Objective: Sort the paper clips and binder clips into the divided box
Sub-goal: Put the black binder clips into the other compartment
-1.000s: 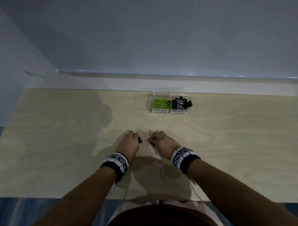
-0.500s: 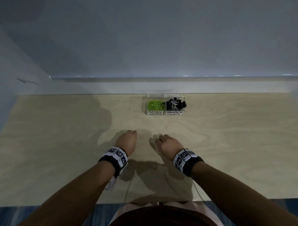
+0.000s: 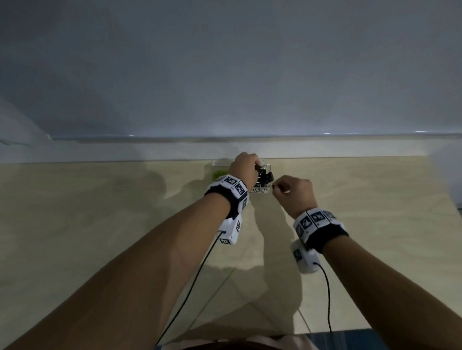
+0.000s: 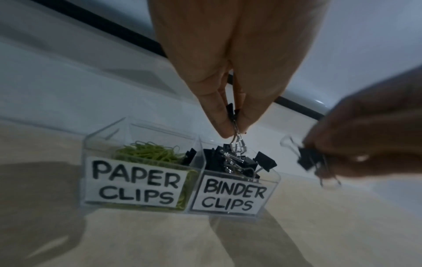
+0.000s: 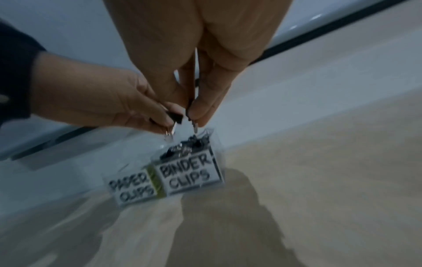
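Your hands have left the pale wooden table (image 3: 94,233) for the clear divided plastic box (image 4: 269,182) mid-frame: left hand (image 4: 230,101) pinches a black binder clip (image 4: 231,111) above the BINDER CLIPS compartment, right hand (image 3: 294,194) grips another black binder clip (image 4: 307,159) beside it.

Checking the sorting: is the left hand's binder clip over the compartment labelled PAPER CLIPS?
No, the left hand pinches its binder clip above the BINDER CLIPS compartment.
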Tool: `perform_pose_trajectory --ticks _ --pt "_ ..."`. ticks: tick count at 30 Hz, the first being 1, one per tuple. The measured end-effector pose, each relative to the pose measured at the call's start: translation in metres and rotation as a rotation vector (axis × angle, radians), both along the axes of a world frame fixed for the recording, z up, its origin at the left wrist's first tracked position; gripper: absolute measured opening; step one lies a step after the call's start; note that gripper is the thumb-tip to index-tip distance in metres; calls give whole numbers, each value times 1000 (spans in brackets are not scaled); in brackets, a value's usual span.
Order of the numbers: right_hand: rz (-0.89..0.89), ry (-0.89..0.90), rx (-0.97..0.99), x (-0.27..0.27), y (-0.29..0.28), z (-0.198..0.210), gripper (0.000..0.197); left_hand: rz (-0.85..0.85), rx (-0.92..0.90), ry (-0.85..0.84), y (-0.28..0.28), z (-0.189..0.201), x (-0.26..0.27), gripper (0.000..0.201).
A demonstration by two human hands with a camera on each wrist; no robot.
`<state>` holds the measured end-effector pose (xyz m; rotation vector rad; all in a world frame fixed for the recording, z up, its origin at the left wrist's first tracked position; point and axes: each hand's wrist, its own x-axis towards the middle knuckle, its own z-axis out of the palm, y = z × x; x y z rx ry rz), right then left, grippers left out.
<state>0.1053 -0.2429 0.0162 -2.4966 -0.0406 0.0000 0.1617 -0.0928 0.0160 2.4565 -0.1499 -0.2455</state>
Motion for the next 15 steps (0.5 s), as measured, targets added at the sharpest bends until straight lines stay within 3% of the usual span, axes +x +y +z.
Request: perform_pose_trajectory --ticks 5,9,12,15 --pt "64 -77 -71 42 18 2 14 -55 37 7 -2 -15 9 35" --pt "210 30 -222 45 31 -12 22 -33 -54 -48 16 -12 0 40" --pt "235 40 -227 40 30 -20 27 14 -86 -120 45 -1 -22 35" --pt "213 -9 -168 39 27 -20 25 -21 -117 -138 86 4 -78 16"
